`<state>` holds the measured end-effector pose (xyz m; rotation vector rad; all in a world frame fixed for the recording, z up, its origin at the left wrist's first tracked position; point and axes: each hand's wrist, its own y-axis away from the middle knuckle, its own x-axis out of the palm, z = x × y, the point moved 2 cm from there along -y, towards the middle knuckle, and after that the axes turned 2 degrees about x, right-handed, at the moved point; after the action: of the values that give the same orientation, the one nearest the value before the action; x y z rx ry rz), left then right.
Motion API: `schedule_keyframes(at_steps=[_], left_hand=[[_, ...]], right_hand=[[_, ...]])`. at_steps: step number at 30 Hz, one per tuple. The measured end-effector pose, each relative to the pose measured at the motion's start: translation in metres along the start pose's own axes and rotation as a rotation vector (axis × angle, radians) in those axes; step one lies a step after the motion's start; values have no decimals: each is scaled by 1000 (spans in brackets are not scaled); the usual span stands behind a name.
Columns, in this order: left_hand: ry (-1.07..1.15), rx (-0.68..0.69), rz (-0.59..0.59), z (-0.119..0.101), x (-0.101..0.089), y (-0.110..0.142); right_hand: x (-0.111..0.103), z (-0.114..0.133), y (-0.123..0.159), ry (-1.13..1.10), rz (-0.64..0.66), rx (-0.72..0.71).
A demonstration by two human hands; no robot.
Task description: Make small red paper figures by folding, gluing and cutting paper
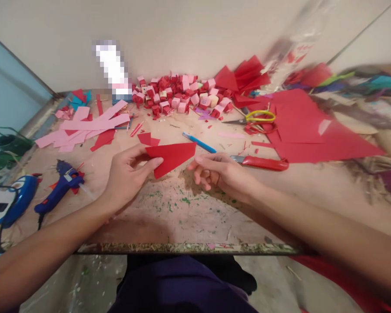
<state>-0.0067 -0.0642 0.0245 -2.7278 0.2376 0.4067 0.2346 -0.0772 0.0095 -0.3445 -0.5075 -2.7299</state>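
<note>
My left hand (pixel 130 174) pinches a folded piece of red paper (pixel 172 156) between thumb and fingers, above the middle of the table. The paper tapers to a corner at the upper right. My right hand (pixel 220 174) is just right of that corner, fingers curled and thumb against the index finger. Whether anything is between those fingertips I cannot make out. Behind the hands lie a blue pen (pixel 199 142) and a red-handled cutter knife (pixel 263 162). Small red paper scraps (pixel 148 139) lie behind the held paper.
A blue glue gun (pixel 60 187) lies at left, near pink paper strips (pixel 91 124). Many pink and red folded paper pieces (pixel 179 93) are heaped at the back. Yellow-handled scissors (pixel 259 116) lie beside red paper sheets (pixel 309 126). Green bits (pixel 185 200) dot the tabletop (pixel 143 226).
</note>
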Motion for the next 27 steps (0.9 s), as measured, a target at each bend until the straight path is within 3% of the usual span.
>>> schedule_keyframes(at_steps=[3, 7, 12, 15, 21, 27], left_hand=[[197, -193, 11, 1, 4, -2], [314, -294, 64, 0, 13, 2], [397, -408, 174, 6, 18, 6], [385, -443, 182, 8, 18, 4], [393, -451, 79, 9, 15, 1], [436, -434, 134, 15, 13, 3]], right_hand=[[2, -2, 1, 54, -21, -72], [7, -6, 2, 90, 22, -130], [8, -9, 1, 88, -23, -81], [7, -9, 0, 63, -42, -79], [6, -9, -2, 3, -74, -85], [3, -13, -2, 24, -67, -106]])
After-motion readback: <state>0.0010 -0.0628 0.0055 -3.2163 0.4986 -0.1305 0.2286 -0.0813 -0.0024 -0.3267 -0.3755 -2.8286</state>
